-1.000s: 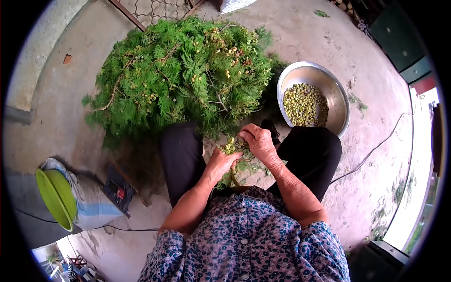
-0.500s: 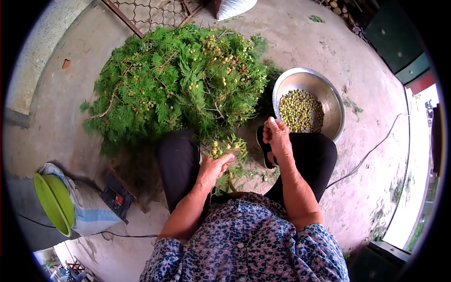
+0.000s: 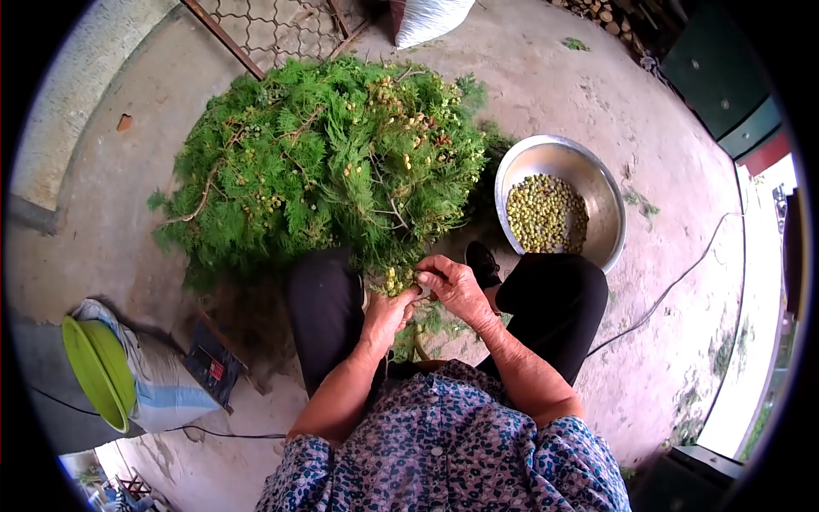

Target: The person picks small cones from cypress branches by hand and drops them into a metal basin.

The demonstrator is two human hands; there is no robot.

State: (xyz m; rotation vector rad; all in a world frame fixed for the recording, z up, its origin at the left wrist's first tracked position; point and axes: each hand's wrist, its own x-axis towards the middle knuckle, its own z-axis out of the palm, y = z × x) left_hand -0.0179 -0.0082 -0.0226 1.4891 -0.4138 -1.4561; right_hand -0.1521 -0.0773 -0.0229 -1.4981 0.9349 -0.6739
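Between my knees my left hand [image 3: 386, 317] is closed around a green evergreen sprig [image 3: 394, 282] that carries small yellow-green cones. Right beside it, my right hand [image 3: 455, 292] pinches at the right side of this sprig, thumb and fingers together; whatever lies between the fingertips is hidden. A large heap of cut evergreen branches [image 3: 333, 162], dotted with more cones, lies on the floor just beyond my hands. To the right of the heap stands a wide metal basin [image 3: 607, 205], its bottom covered with many loose green cones [image 3: 546, 212].
A lime-green basin [image 3: 90, 367] leans against a pale sack [image 3: 166, 384] at the left. Far ahead are a white sack [image 3: 431, 19] and a metal-framed grid [image 3: 264, 30]. A black cable [image 3: 665, 286] crosses the concrete floor at the right. Stacked firewood [image 3: 610, 17] sits at the back right.
My right hand has moved left and down from beside the metal basin to the sprig. My left hand keeps its hold on the sprig. The view has shifted slightly.
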